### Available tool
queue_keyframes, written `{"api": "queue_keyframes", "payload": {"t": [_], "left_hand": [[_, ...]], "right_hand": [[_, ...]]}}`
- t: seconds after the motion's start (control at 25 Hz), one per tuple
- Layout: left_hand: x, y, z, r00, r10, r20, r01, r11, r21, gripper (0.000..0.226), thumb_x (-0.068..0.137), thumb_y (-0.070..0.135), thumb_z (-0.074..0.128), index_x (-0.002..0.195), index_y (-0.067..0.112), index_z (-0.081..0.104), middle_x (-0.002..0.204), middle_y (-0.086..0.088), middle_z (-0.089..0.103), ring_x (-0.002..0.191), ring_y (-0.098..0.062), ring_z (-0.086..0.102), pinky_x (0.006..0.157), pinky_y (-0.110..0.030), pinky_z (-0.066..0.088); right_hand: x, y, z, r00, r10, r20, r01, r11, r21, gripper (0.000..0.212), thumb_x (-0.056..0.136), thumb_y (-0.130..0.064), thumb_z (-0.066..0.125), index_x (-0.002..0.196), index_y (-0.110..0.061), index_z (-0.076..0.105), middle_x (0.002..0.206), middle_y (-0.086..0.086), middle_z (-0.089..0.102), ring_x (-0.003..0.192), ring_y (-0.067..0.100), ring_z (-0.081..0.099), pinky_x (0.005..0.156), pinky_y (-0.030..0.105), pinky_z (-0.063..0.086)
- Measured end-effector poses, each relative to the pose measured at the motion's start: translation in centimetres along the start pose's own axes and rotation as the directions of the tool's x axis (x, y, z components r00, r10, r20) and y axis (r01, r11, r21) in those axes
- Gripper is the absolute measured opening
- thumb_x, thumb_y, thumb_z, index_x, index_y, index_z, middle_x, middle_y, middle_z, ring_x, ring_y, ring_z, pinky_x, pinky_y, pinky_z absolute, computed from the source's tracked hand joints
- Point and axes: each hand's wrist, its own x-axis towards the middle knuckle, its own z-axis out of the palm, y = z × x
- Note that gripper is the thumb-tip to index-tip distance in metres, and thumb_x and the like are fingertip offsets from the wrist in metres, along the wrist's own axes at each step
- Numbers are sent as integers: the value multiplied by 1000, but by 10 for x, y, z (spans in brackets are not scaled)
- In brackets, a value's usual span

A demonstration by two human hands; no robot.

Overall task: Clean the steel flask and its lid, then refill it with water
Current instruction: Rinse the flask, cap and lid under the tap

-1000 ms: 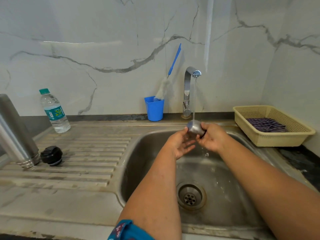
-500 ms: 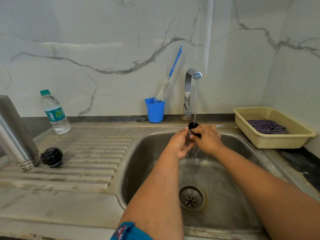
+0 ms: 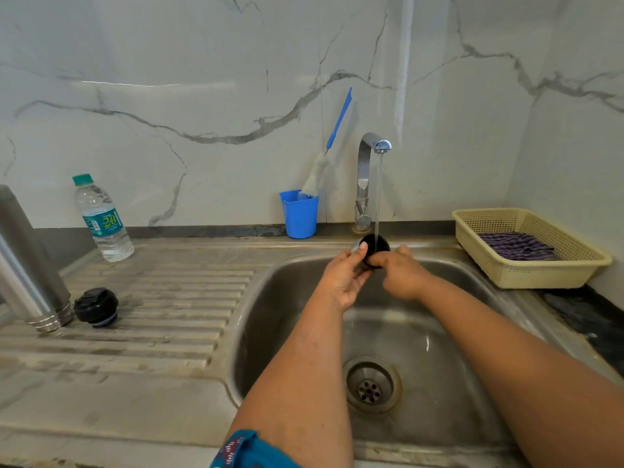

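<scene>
Far to my left, the steel flask (image 3: 28,265) stands mouth-down on the draining board, its black stopper (image 3: 96,306) just beside it, both well apart from my hands. Over the sink (image 3: 290,319) my left hand (image 3: 344,278) pinches the cup lid (image 3: 373,249) at its rim, thumb on top. The lid's open dark mouth faces me and up, right under the tap (image 3: 371,153) stream. My right hand (image 3: 401,275) grips its near edge, fingers curled, so either hand could turn it.

Plastic water bottle (image 3: 103,219), teal label printed with a large "20", smaller print unreadable
</scene>
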Motion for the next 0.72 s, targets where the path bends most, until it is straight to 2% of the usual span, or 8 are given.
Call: {"api": "queue_keyframes", "payload": {"t": [0.08,0.12,0.2,0.32,0.44,0.52,0.6,0.72], "left_hand": [[-1,-1,0,1000,-6,8,6,999,38,28,94,13,62,119,1,55,114,-19,66,113,-29,61,99,-36,50],[-2,-2,0,1000,-10,4,10,997,80,23,94,13,62,114,3,57,109,-17,67,108,-27,63,96,-35,51],[-2,-5,0,1000,-23,-20,26,985,171,13,94,13,63,105,7,60,102,-13,68,104,-27,63,91,-35,52],[-1,-7,-1,998,-31,-58,44,967,250,12,93,15,65,102,10,61,100,-11,66,108,-29,60,97,-40,49],[4,-4,-3,997,-22,-69,36,975,221,34,92,24,66,120,4,60,101,-13,68,100,-29,64,95,-45,50],[1,-2,-4,997,-4,-80,20,980,196,40,92,29,66,123,3,60,100,-13,69,93,-25,66,88,-40,53],[1,-2,-6,996,1,-88,15,984,180,41,91,28,67,124,5,60,107,-13,69,96,-24,66,83,-34,55],[1,-7,-2,997,-12,-77,32,966,258,39,92,23,68,124,3,60,111,-15,69,100,-25,66,78,-29,55]], "right_hand": [[2,2,9,988,40,146,-99,898,429,70,85,11,40,145,-26,39,139,13,46,130,29,41,100,28,36],[0,4,9,985,44,167,-112,899,423,71,86,10,40,146,-27,37,141,12,45,132,28,39,100,27,35],[-2,13,7,984,10,179,-16,999,33,64,91,-2,43,145,-36,35,139,8,46,127,28,36,100,32,32],[-5,14,9,992,-116,43,120,824,-554,52,94,-14,45,141,-35,40,135,-2,47,118,24,33,92,37,29],[0,11,15,926,-347,-147,231,832,-505,41,89,-13,51,128,-26,57,122,-6,60,115,21,40,89,35,32],[5,12,17,930,-299,-216,259,946,-194,44,81,-2,55,121,-19,65,114,3,65,112,25,50,87,32,39],[4,13,17,976,-190,-105,193,981,11,51,79,3,53,125,-17,62,115,9,65,108,30,58,82,27,43],[1,26,22,964,-265,-10,242,897,-371,47,87,-8,51,131,-25,55,127,-1,57,121,21,49,90,32,37]]}}
